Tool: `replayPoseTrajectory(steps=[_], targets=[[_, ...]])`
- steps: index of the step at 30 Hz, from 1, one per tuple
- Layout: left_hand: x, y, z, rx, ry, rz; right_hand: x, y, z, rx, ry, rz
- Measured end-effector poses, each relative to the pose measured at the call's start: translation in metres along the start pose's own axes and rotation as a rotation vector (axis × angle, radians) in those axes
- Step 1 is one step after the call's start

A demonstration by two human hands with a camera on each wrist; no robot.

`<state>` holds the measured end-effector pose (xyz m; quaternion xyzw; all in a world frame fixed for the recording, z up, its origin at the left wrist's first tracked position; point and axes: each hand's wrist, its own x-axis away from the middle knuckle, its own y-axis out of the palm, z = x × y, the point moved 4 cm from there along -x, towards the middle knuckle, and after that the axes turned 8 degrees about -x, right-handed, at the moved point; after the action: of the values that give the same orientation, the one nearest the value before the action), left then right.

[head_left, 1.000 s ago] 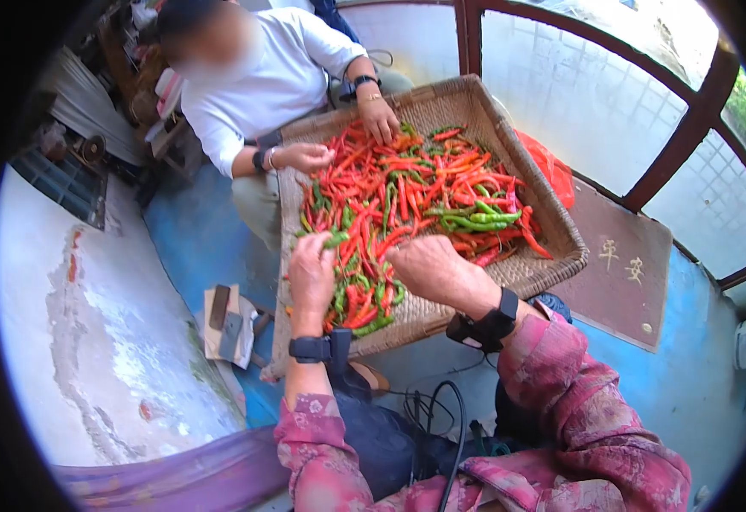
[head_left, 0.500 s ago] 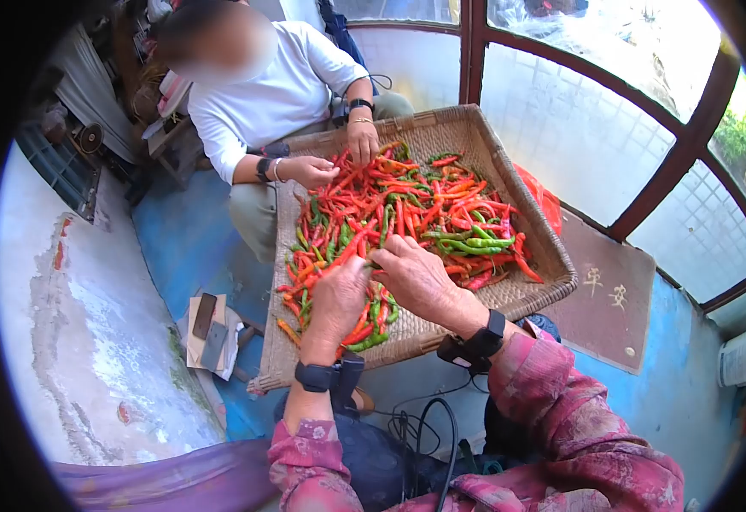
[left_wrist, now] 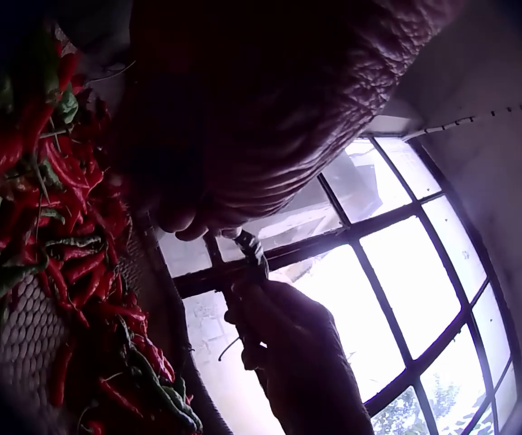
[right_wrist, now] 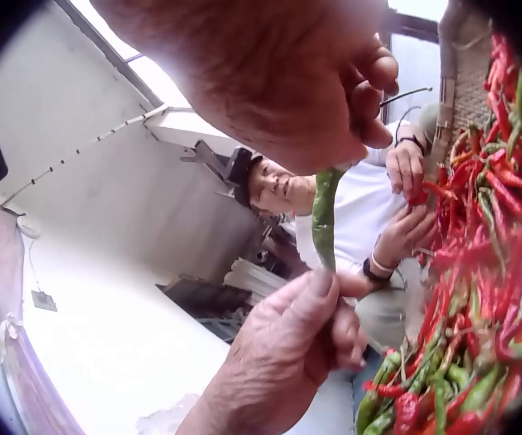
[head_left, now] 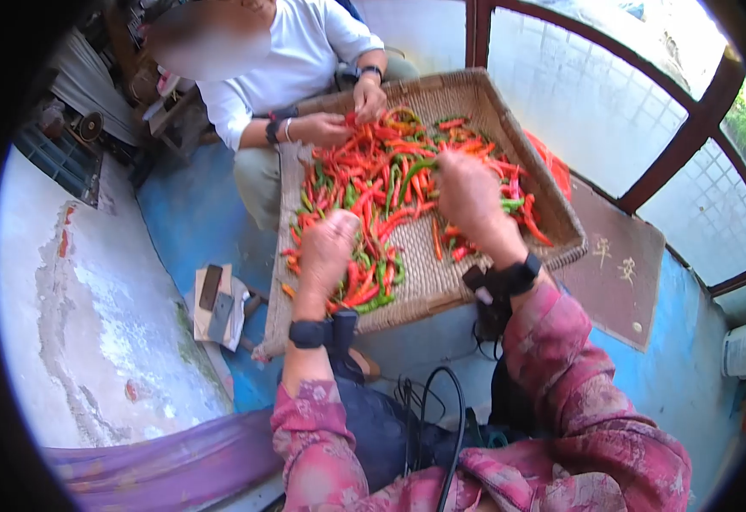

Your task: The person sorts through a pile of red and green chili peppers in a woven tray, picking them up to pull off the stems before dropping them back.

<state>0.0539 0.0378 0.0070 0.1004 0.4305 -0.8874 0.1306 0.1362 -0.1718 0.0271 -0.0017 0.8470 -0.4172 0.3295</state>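
A green chili pepper sticks out of my right hand, which pinches it above the pile. Its free end points toward my left hand. In the right wrist view that end overlaps the left thumb and fingertips, while the head view shows a gap between the hands. My left fingers are curled over the near left part of the pile; I cannot tell whether they hold anything. Beneath both hands, red and green chili peppers lie heaped in a wide woven tray.
Across the tray, another person in a white top works at the peppers with both hands. Two dark phone-like slabs rest on a small stand at left. Black cables loop by my lap. A brown mat lies at right.
A second ago my left hand had a green pepper at its fingertips. Half a second ago my hands met over the pile; now the right has moved away up and right with a green pepper.
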Motion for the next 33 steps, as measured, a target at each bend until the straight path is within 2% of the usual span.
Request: replayPoseTrajectory(steps=[1,3,6,7,9,10,12,14,16,18,21,22,24,25,26,29,30,32,33], targets=[[0.0,-0.016,0.008,-0.075,-0.033,0.065,-0.002,-0.009,0.008,0.008,0.03,0.026],[-0.001,-0.029,-0.008,-0.157,-0.081,0.193,-0.005,-0.027,0.026,0.07,0.092,0.066],[-0.001,-0.035,-0.025,-0.286,-0.104,0.177,-0.005,-0.048,0.051,0.2,0.213,0.004],[0.001,-0.033,-0.025,-0.288,-0.107,0.176,-0.001,-0.055,0.052,0.175,0.151,0.105],[0.005,-0.022,-0.023,-0.401,-0.093,-0.009,0.0,-0.057,0.052,0.135,0.115,0.107],[0.006,-0.017,-0.023,-0.402,-0.088,-0.016,0.002,-0.059,0.051,0.097,0.083,0.113],[0.007,-0.003,-0.024,-0.658,-0.009,-0.126,0.003,-0.052,0.049,0.114,0.155,-0.037],[0.005,0.004,-0.025,-0.706,-0.021,-0.164,0.004,-0.043,0.044,0.045,0.109,-0.103],[0.002,0.004,-0.029,-0.642,-0.129,-0.231,0.004,-0.032,0.037,-0.001,0.067,-0.119],[0.0,0.0,-0.035,-0.624,-0.125,-0.229,0.005,-0.026,0.029,-0.081,0.05,-0.173],[-0.001,-0.017,-0.037,-0.283,-0.133,-0.061,0.006,-0.02,0.016,-0.105,0.051,-0.265],[-0.001,-0.02,-0.039,-0.284,-0.137,-0.063,0.006,-0.018,0.012,-0.106,0.052,-0.269],[-0.001,-0.033,-0.045,-0.023,-0.233,0.077,0.008,-0.013,0.002,-0.154,-0.007,-0.313],[-0.001,-0.037,-0.046,0.028,-0.24,0.089,0.01,-0.01,-0.003,-0.216,-0.059,-0.261],[-0.001,-0.04,-0.046,0.026,-0.244,0.093,0.012,-0.006,-0.007,-0.219,-0.063,-0.263],[0.001,-0.043,-0.041,0.331,-0.287,0.135,0.019,0.01,-0.017,-0.233,-0.116,-0.282],[0.001,-0.045,-0.04,0.33,-0.286,0.14,0.019,0.011,-0.022,-0.234,-0.121,-0.281],[0.002,-0.046,-0.038,0.517,-0.299,0.162,0.022,0.018,-0.033,-0.215,-0.103,-0.413],[0.002,-0.047,-0.034,0.517,-0.3,0.165,0.025,0.02,-0.038,-0.295,-0.147,-0.373]])
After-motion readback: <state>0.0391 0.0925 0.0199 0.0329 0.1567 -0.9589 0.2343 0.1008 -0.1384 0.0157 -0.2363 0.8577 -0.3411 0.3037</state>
